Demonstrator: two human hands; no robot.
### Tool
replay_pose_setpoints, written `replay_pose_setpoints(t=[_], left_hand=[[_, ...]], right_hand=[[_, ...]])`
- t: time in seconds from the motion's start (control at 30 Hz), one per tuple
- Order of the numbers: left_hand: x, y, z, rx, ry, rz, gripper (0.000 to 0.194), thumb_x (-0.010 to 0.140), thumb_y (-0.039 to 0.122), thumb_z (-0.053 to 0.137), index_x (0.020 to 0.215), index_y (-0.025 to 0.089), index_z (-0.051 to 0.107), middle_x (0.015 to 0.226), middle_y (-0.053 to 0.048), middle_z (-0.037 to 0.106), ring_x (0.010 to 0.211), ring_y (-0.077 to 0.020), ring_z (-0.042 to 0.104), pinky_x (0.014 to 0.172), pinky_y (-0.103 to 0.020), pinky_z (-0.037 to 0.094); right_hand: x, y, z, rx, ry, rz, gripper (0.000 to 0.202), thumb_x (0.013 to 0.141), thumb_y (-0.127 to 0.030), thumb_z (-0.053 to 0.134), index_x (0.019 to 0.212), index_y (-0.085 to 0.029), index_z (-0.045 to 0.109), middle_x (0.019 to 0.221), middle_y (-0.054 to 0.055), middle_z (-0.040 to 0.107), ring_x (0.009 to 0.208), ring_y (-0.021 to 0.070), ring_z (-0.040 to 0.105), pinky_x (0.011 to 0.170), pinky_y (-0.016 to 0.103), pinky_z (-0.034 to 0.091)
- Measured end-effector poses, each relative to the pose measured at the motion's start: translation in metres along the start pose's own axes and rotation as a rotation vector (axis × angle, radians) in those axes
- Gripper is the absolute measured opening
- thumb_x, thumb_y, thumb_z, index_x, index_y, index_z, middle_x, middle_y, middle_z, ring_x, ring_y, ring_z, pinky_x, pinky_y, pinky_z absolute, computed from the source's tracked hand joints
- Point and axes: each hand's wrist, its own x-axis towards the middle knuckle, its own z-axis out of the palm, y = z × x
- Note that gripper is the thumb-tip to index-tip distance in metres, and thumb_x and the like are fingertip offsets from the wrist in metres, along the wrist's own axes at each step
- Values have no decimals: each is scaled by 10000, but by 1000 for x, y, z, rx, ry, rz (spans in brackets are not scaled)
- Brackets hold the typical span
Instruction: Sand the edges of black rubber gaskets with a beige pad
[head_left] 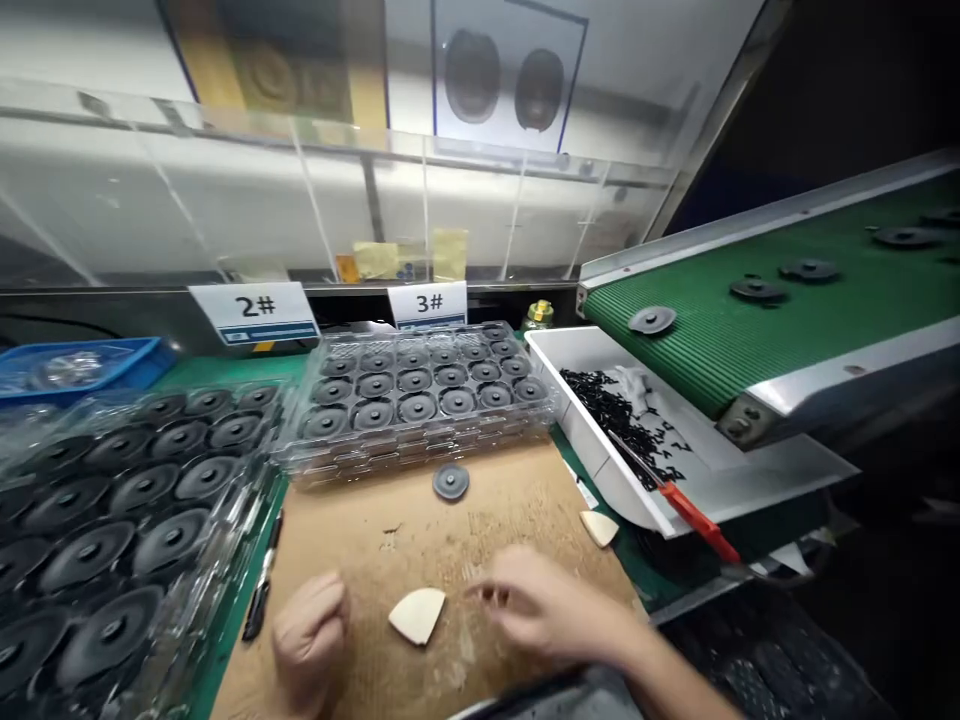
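Observation:
My left hand [311,635] is closed in a loose fist over the brown board [360,530], with nothing visible in it. Right of it lies a cream wedge-shaped piece [418,615], untouched. My right hand [525,605] is blurred by motion, its fingers curled on the wedge's other side; whether it grips something small cannot be made out. Beyond both hands a single dark round disc [451,482] rests on the board. A second cream wedge [600,527] sits at the board's right edge.
Clear trays [420,380] of dark discs stand behind the board; more trays [120,500] fill the left. A marker [262,580] lies by the board. At right, a white bin [600,460] holds black scraps and a red-handled tool [697,520], below a green conveyor [825,310] carrying discs.

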Motion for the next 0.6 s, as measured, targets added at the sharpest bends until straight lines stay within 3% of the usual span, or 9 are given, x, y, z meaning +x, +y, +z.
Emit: replay_pose_setpoints(t=[0.07, 0.17, 0.23, 0.3, 0.37, 0.47, 0.53, 0.6], left_hand=[[-12, -14, -5, -45, 8, -75, 277, 591, -51, 365, 459, 192, 363, 437, 54, 352, 383, -77, 366, 366, -195, 279], [-25, -27, -8, -107, 25, -183, 254, 576, -28, 372, 456, 197, 364, 428, 53, 358, 367, -83, 379, 353, -196, 288], [-27, -30, -8, -132, 20, -239, 243, 570, -19, 384, 451, 193, 381, 430, 50, 368, 373, -85, 388, 363, -201, 294], [-28, -31, -6, -151, 4, -282, 241, 568, -17, 394, 440, 188, 400, 428, 46, 386, 379, -86, 401, 377, -205, 299], [-27, -31, -5, -173, -1, -311, 243, 579, -5, 406, 426, 184, 411, 420, 41, 400, 381, -88, 411, 385, -210, 301], [-26, -30, -4, -204, 10, -350, 244, 600, 31, 426, 409, 183, 416, 408, 37, 404, 379, -92, 412, 388, -219, 299], [-25, -29, -4, -219, 4, -389, 236, 598, 42, 431, 408, 182, 427, 409, 33, 418, 385, -98, 426, 392, -224, 308], [-22, -29, -5, -227, -6, -435, 231, 591, 41, 423, 409, 182, 445, 423, 26, 448, 406, -107, 456, 405, -228, 335]], right_hand=[[11, 19, -48, -161, 84, 100, 383, 769, -196, 569, 1138, -297, 587, 986, -12, 674, 906, 181, 620, 796, 291, 519], [35, 65, -123, -436, 243, 280, 360, 809, -210, 518, 1164, -193, 578, 1135, 108, 588, 1089, 290, 496, 951, 488, 337], [51, 104, -165, -589, 344, 394, 435, 805, -238, 537, 1218, -101, 523, 1298, 205, 429, 1224, 395, 311, 959, 613, 172], [62, 143, -194, -765, 434, 531, 573, 762, -314, 611, 1257, -63, 474, 1380, 253, 289, 1258, 451, 194, 928, 639, 131], [66, 176, -209, -810, 446, 607, 659, 732, -378, 635, 1265, -31, 460, 1352, 294, 312, 1221, 507, 216, 870, 679, 171], [60, 199, -209, -822, 429, 618, 517, 806, -385, 518, 1179, -29, 550, 1234, 268, 463, 1171, 499, 320, 821, 641, 287], [53, 192, -197, -819, 419, 558, 433, 863, -330, 404, 1158, -66, 579, 1232, 232, 477, 1210, 466, 295, 859, 602, 295], [45, 170, -176, -783, 385, 469, 400, 878, -307, 371, 1169, -130, 581, 1260, 184, 467, 1237, 405, 299, 928, 556, 284]])
